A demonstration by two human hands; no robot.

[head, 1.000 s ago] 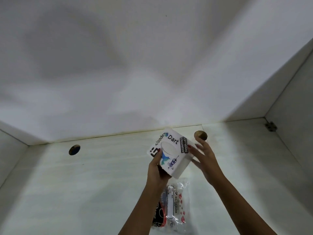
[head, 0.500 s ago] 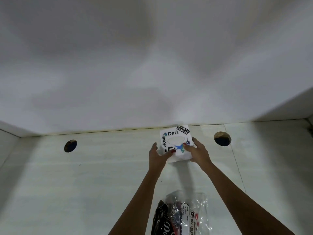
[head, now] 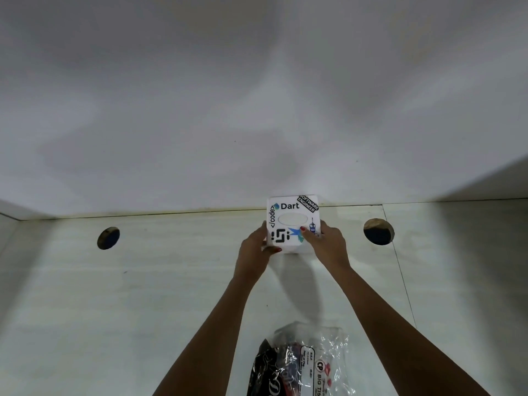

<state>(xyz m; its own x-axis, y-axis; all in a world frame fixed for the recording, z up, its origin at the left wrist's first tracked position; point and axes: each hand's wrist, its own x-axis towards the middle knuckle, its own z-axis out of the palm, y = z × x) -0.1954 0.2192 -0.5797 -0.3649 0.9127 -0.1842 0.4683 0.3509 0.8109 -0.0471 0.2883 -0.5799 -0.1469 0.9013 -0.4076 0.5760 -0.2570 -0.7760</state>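
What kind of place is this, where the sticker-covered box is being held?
Probably a work desk against a white wall: the pale desktop has round cable holes, and the white box carries coding stickers reading Dart and Software Engineer.

we see box (head: 291,221) at desk (head: 171,295) back edge, by wall (head: 257,110) | left hand (head: 254,250) on its left side, right hand (head: 328,244) on its right | left hole (head: 108,238) and right hole (head: 378,231) flank it | packet (head: 300,364) before it, between forearms

Both hands gripping sticker-covered white box (head: 293,221), desk (head: 143,295)
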